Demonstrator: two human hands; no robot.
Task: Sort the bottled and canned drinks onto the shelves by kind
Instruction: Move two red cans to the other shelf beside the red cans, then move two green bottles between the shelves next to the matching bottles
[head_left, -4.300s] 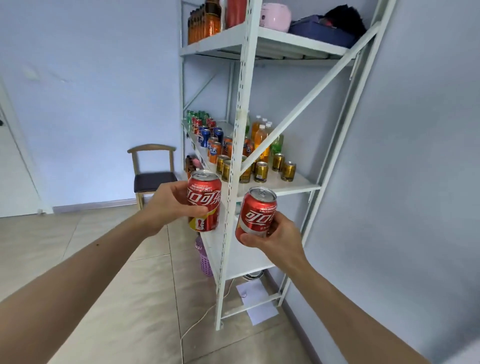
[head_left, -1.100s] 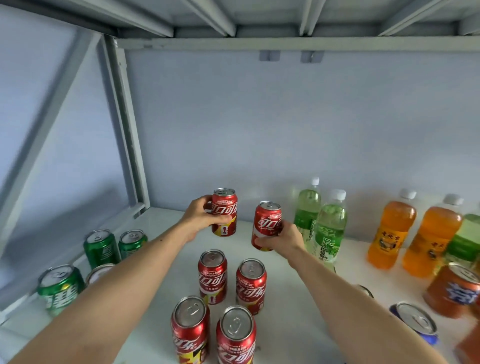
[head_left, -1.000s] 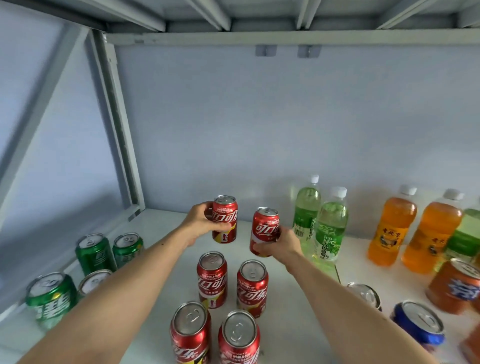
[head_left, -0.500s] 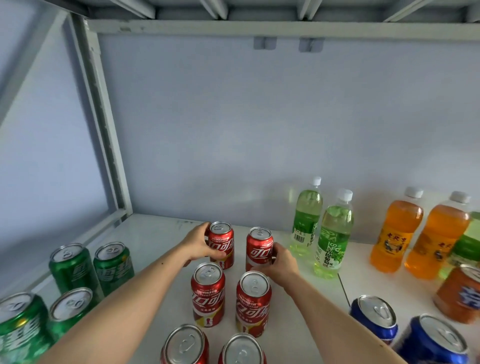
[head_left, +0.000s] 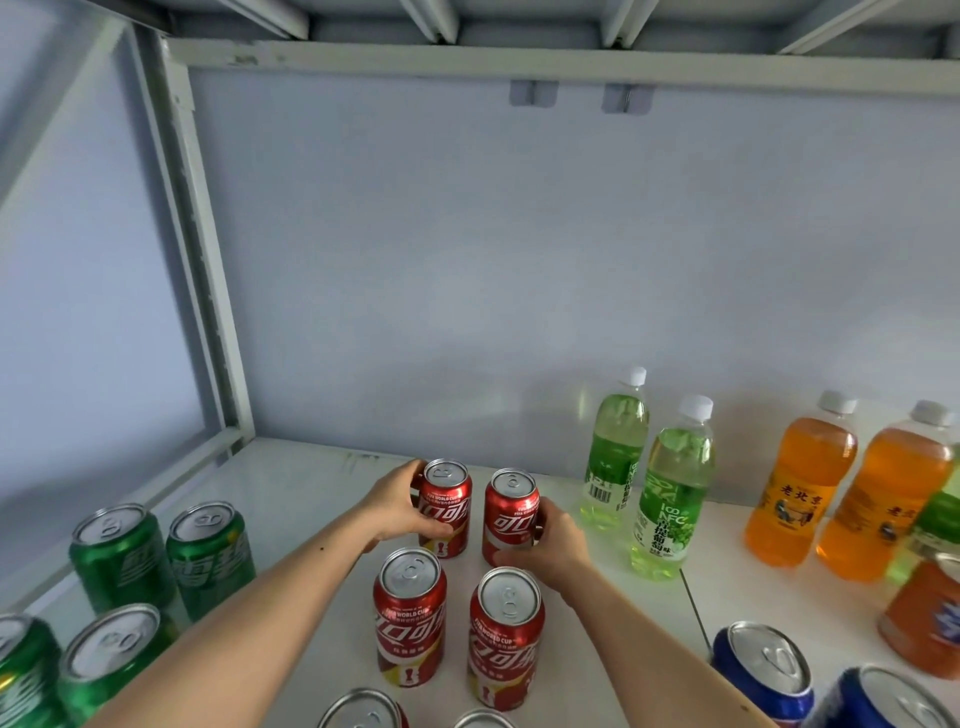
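Two red cola cans stand upright at the back of the red group on the white shelf (head_left: 291, 483), each with a hand wrapped round it. The left hand (head_left: 400, 506) curls its fingers and thumb about the left can (head_left: 445, 506); the right hand (head_left: 553, 540) grips the right can (head_left: 510, 514) low on its side. Both cans look to sit with their bases on the shelf surface, side by side with a narrow gap between them — though the hands hide the bottom edges, so full contact is a judgement, not a certainty.

Just in front of them stands another pair of red cans (head_left: 410, 616), and the tops of two more show at the lower edge, so the red cans form two rows running toward the camera. Green cans (head_left: 208, 551) are grouped to the left, green bottles (head_left: 670, 488) and orange bottles (head_left: 800, 483) to the right along the wall, blue cans (head_left: 763, 670) at the lower right.

By my reading, the step in hand is the setting-down of this pair among its own kind, and it seems all but done. The next move calls for loosening both grips and drawing the hands straight back and slightly up — the forearms pass close on either side of the front pair, so a sideways sweep could knock those cans over.
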